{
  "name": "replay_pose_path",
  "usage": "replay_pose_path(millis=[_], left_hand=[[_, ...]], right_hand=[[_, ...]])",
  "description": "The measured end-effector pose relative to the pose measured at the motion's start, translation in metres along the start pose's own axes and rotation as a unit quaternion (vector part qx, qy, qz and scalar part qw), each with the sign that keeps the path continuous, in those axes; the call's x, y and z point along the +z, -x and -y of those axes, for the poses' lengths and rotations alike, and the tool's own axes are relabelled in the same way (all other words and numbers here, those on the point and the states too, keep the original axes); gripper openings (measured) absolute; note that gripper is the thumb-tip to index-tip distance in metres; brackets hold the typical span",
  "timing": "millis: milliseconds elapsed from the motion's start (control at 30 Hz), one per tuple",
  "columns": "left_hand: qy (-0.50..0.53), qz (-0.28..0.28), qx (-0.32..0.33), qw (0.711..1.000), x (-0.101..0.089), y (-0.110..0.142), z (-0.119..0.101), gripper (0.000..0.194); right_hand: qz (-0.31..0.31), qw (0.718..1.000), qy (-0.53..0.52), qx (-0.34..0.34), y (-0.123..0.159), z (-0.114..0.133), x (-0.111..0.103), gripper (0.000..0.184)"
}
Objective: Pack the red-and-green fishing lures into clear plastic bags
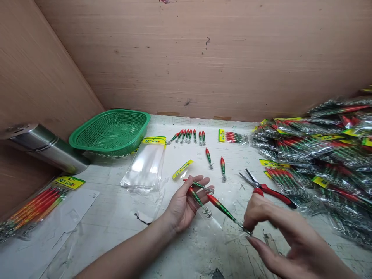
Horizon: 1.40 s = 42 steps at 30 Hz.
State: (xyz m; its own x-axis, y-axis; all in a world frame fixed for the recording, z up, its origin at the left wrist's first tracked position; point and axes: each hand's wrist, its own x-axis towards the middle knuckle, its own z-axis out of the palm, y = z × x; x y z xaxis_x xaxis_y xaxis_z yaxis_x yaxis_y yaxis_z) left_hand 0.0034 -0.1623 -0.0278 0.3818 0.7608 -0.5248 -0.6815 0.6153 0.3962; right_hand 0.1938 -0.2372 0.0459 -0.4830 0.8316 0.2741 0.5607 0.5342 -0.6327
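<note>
My left hand (186, 205), palm up, holds two red-and-green squid jigs (198, 197) side by side, their hook crowns pointing right. Between thumb and fingers, my right hand (279, 228) pinches another squid jig (222, 207) by its hook end; its red nose points toward my left palm. Just beyond my left hand lies a clear bag with a yellow BCT LURE header (182, 170). Two loose jigs (223, 169) rest on the white table past my hands. Red-handled pliers (270, 190) lie beside my right hand, partly behind it.
A green basket (110, 131) and a metal cylinder (49, 147) stand at the left. Clear header bags (145, 164) are stacked near the basket. Several jigs (188, 136) line the back. Packed jigs (314, 151) pile up on the right; an orange pack (37, 205) lies left.
</note>
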Motion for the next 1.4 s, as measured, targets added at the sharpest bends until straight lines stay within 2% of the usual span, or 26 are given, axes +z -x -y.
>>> replay_pose_path(millis=[133,233,367,500,733,900,1033,1167,1300,1400], left_hand=[[-0.011,0.008,0.002,1.000,0.001,0.001,0.002,0.023],[-0.011,0.011,0.003,1.000,0.002,0.002,0.002,0.023],[-0.003,-0.002,0.004,1.000,0.001,0.001,-0.001,0.022],[0.005,-0.004,0.002,1.000,0.000,-0.001,0.000,0.022],[-0.008,0.003,-0.006,1.000,-0.001,-0.001,0.004,0.023],[0.005,-0.018,0.011,1.000,-0.002,-0.003,-0.001,0.021],[0.008,-0.011,-0.005,1.000,-0.001,-0.005,-0.002,0.022],[-0.007,0.035,-0.038,0.999,-0.002,-0.002,0.002,0.026],[-0.026,0.044,-0.052,0.997,0.000,0.003,0.006,0.032],[-0.025,0.041,-0.057,0.997,0.001,0.005,0.006,0.032]], right_hand=[[-0.028,0.998,0.044,-0.029,-0.009,0.004,0.016,0.017],[-0.016,0.999,0.032,-0.027,-0.011,0.007,0.022,0.019],[0.028,0.999,-0.014,-0.009,-0.003,0.006,0.010,0.020],[-0.003,1.000,0.015,-0.014,0.005,-0.002,-0.005,0.018],[0.020,1.000,-0.011,-0.012,-0.004,-0.002,0.009,0.021],[0.000,0.999,-0.021,-0.029,-0.003,-0.001,-0.009,0.019],[-0.017,0.999,0.042,-0.027,-0.001,-0.009,-0.016,0.015],[-0.005,0.990,0.129,-0.065,-0.010,-0.012,0.001,0.014],[-0.047,0.950,0.274,-0.139,-0.020,-0.013,0.020,0.021],[-0.082,0.921,0.342,-0.166,-0.022,-0.015,0.026,0.028]])
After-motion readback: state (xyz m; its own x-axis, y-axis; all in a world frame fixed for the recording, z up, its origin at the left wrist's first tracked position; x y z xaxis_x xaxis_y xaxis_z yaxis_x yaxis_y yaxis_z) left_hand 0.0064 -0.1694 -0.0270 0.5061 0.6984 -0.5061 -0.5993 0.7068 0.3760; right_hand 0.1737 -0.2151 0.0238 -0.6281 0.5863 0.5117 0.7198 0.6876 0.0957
